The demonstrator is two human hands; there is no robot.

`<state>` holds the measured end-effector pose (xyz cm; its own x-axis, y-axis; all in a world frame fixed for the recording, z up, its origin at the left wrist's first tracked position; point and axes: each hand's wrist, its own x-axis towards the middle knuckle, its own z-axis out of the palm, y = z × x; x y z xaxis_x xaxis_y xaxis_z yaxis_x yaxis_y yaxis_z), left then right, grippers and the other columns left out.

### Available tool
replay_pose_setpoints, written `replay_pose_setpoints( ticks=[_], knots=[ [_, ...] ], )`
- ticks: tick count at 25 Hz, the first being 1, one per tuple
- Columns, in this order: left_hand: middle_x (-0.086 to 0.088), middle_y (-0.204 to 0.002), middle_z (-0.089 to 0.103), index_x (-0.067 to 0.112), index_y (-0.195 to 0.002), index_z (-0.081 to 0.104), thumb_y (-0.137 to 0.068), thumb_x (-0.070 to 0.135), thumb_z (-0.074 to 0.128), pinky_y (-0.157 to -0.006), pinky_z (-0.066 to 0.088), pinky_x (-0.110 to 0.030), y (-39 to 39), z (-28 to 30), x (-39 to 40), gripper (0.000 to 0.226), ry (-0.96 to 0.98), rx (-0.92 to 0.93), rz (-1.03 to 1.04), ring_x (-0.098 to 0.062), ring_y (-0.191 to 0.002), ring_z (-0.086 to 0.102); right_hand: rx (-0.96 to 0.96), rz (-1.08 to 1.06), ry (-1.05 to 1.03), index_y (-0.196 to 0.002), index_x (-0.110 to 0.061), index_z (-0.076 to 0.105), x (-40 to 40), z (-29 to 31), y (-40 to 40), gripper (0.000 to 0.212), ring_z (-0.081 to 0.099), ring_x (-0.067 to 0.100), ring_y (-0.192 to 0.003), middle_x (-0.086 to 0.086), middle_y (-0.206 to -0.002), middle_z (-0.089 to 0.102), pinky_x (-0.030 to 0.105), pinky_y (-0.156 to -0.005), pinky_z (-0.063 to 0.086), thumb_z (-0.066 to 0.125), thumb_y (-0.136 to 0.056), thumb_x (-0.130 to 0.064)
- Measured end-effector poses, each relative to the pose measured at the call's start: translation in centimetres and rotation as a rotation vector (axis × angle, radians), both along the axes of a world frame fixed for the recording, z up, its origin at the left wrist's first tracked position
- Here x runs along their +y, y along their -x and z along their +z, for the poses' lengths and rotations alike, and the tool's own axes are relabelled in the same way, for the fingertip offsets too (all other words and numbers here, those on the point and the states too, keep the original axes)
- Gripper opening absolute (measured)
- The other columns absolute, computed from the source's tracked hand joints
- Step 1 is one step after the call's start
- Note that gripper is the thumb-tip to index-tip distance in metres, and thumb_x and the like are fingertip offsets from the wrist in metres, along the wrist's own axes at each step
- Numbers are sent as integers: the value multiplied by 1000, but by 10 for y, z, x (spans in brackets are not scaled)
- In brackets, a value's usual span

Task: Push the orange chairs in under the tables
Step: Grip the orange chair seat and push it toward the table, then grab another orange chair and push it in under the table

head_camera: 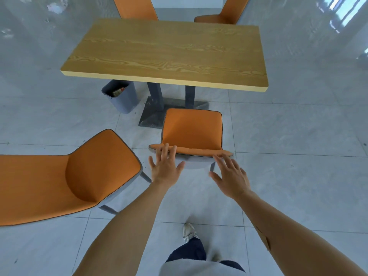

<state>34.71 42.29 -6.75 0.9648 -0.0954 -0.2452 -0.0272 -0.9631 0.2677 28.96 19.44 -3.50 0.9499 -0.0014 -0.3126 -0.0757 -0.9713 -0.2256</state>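
An orange chair (193, 130) stands right in front of me, its seat facing the wooden table (167, 52) and clear of the table's near edge. My left hand (164, 168) is spread flat, its fingertips resting on the top rim of the backrest. My right hand (231, 176) is spread too, fingertips at the rim's right end. A second orange chair (65, 176) stands at my left, turned sideways, away from the table. Two more orange chairs (135, 6) (225, 12) stand at the table's far side.
A grey waste bin (121, 96) with some rubbish stands under the table's left near corner. The table's dark pedestal base (157, 114) lies just ahead of the chair. Grey floor tiles surround everything. My foot (189, 232) is below my hands.
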Motion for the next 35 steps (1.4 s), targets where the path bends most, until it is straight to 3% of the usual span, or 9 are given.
replay_pose_setpoints(
  ticks=[3,6,10,16,20,25,31,35],
  knots=[
    [1,-164,2,32,-151,19,-95,60,40,-117,10,-59,36,6,1,67,85,51,55,-24,-150,3,102,-37,-30,-147,-31,28,-6,6,22,58,39,24,-135,0,-151,38,47,-101,42,36,-96,-57],
    [-4,-158,26,25,-147,33,-93,62,42,-114,22,-57,75,14,9,66,115,192,81,-26,-145,22,179,26,-48,-138,-29,45,-5,14,44,52,55,23,-118,1,-132,58,44,-93,49,37,-96,-57],
    [-1,-152,39,26,-146,36,-92,60,46,-110,33,-49,150,24,41,65,255,188,152,-21,-137,37,115,107,-135,-132,-29,52,17,22,87,48,56,21,-119,-1,-131,60,40,-93,49,39,-95,-57],
    [1,-151,40,27,-144,41,-91,63,49,-111,35,-47,262,50,114,64,378,136,305,-19,-137,38,10,303,-277,-132,-32,52,84,30,159,46,55,18,-119,-5,-131,59,36,-92,46,41,-95,-57],
    [3,-148,44,29,-142,43,-90,64,50,-109,38,-43,329,70,168,63,406,85,470,-17,-133,42,49,472,-337,-132,-33,51,152,43,189,47,52,14,-123,-8,-134,58,36,-98,45,38,-95,-58],
    [7,-146,45,34,-140,45,-84,73,45,-106,36,-34,406,95,252,68,402,-63,691,-14,-133,42,48,739,-443,-130,-29,55,271,70,216,45,54,9,-120,-10,-131,60,31,-95,47,43,-95,-55],
    [14,-136,53,37,-130,55,-87,67,51,-103,39,-28,510,114,381,53,433,-199,879,-7,-124,49,100,952,-555,-127,-32,58,436,99,254,38,56,4,-108,-14,-125,60,32,-94,47,51,-94,-50],
    [25,-126,55,41,-125,57,-80,75,47,-94,38,-16,574,120,468,57,464,-277,947,4,-117,51,109,1038,-580,-128,-34,57,532,106,285,41,49,-2,-121,-19,-129,57,30,-103,44,49,-93,-54]
  ],
)
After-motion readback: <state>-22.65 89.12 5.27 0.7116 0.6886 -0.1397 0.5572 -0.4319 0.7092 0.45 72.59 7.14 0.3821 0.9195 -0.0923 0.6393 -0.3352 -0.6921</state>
